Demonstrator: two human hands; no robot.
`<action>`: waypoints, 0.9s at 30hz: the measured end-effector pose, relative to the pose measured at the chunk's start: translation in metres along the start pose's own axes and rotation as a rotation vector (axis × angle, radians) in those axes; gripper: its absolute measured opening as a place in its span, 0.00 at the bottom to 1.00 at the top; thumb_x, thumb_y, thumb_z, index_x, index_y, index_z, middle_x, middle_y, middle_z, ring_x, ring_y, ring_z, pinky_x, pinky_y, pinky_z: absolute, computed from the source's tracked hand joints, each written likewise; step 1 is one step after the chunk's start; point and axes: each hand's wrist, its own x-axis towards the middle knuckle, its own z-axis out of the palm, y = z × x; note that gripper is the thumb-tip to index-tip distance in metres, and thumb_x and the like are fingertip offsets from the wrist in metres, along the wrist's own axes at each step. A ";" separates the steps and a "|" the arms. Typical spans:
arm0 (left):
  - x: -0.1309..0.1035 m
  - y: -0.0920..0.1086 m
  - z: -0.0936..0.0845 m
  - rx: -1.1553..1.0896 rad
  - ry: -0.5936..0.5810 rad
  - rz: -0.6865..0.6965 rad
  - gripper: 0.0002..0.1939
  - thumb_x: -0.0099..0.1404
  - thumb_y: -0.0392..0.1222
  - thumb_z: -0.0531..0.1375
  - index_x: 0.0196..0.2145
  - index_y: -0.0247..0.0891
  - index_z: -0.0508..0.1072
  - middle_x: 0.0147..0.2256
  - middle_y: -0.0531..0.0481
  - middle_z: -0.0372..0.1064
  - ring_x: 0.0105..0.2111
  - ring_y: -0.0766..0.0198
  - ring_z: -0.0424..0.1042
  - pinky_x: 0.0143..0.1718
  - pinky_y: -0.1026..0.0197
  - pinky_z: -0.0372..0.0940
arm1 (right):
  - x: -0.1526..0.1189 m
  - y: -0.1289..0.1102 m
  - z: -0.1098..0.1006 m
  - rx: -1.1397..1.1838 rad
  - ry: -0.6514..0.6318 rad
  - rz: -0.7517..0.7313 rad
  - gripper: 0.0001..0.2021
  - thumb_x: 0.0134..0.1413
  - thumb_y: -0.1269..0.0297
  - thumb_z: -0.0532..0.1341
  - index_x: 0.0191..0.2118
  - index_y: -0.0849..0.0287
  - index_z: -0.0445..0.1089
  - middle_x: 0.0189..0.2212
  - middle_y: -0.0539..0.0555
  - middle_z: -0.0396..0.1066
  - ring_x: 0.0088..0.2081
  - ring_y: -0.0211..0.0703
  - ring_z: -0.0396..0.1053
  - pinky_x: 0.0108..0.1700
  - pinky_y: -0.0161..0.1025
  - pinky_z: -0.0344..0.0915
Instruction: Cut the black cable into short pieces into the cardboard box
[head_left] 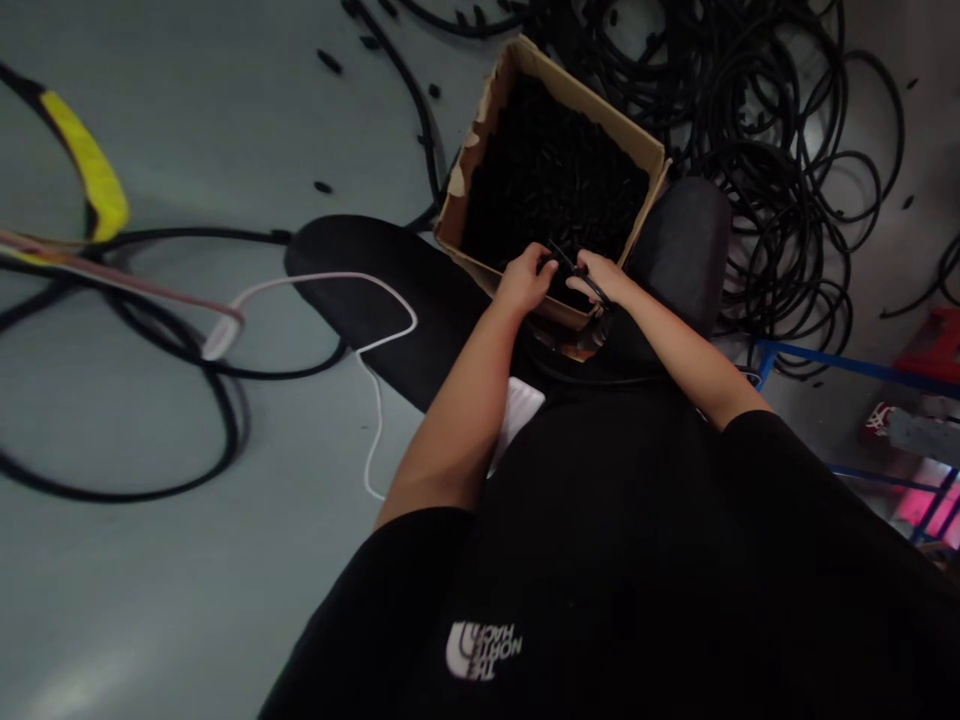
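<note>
An open cardboard box (611, 118) stands between my knees, filled with many small black pieces (551, 165). Over its near edge, my left hand (527, 275) pinches a dark piece that looks like the end of a black hose. Close to its right, my right hand (596, 277) is closed around a black-handled tool (591, 285), which looks like scissors or cutters. The tool's thin tip points toward my left fingertips. Exactly where the tip meets the dark piece is too small to tell.
Coiled black hose (772, 190) lies on the floor at the right. More hose loops (225, 430), a yellow strip (94, 170) and a white cable (375, 400) are at the left. A blue frame (862, 365) stands at the right.
</note>
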 end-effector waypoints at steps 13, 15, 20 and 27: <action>0.009 -0.023 0.004 -0.075 -0.031 -0.017 0.16 0.84 0.58 0.61 0.47 0.44 0.78 0.35 0.44 0.76 0.43 0.45 0.79 0.63 0.39 0.75 | 0.015 0.011 0.006 -0.134 0.070 -0.060 0.15 0.67 0.69 0.71 0.39 0.49 0.61 0.40 0.53 0.75 0.45 0.52 0.73 0.52 0.43 0.70; 0.012 -0.027 0.006 -0.096 -0.030 -0.025 0.17 0.85 0.59 0.61 0.46 0.44 0.78 0.34 0.45 0.74 0.44 0.45 0.78 0.63 0.39 0.74 | 0.017 0.013 0.006 -0.150 0.066 -0.061 0.16 0.66 0.71 0.70 0.39 0.49 0.61 0.40 0.53 0.75 0.45 0.53 0.74 0.53 0.44 0.70; 0.014 -0.022 0.004 -0.251 -0.022 -0.194 0.09 0.84 0.47 0.64 0.48 0.40 0.79 0.33 0.47 0.73 0.37 0.53 0.76 0.53 0.47 0.78 | 0.022 0.018 0.007 -0.146 0.095 -0.056 0.16 0.63 0.73 0.71 0.38 0.50 0.62 0.40 0.53 0.75 0.47 0.52 0.77 0.54 0.43 0.72; 0.001 -0.003 -0.007 -0.539 -0.141 -0.305 0.15 0.88 0.50 0.66 0.63 0.41 0.76 0.32 0.55 0.71 0.24 0.67 0.68 0.27 0.68 0.59 | 0.019 0.019 0.004 0.092 -0.005 0.022 0.09 0.75 0.67 0.66 0.45 0.51 0.65 0.32 0.46 0.73 0.34 0.45 0.77 0.41 0.38 0.74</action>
